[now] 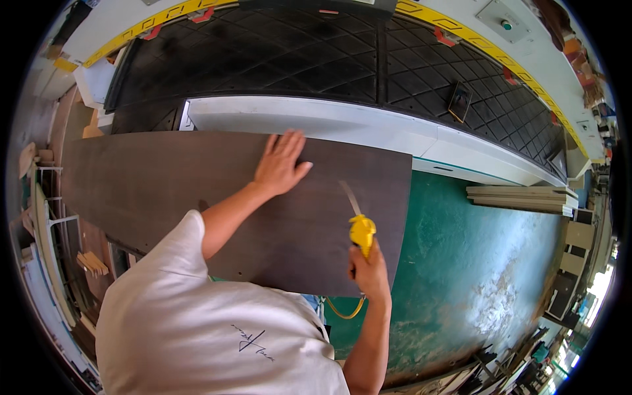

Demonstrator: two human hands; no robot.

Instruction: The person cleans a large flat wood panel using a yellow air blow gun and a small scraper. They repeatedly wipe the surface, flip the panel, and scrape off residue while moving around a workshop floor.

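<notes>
A large dark brown board [151,178] lies flat in front of me, its right end over the green floor. My left hand [282,166] rests on it near the far edge, palm down with the fingers stretched out. In my right hand [372,271] is a yellow air blow gun [362,234], held over the right part of the board. Its long thin nozzle [349,196] points away from me and looks slightly blurred. A yellow hose [345,316] loops below the near edge of the board; its join to the gun is hidden.
Beyond the board stands a machine with a black grooved bed [309,59], a white front [395,135] and a yellow strip [454,23]. A small dark flat object [459,103] lies on the bed. Stacked boards [520,199] sit at right on the green floor [461,263]. Wood strips [92,263] lie at left.
</notes>
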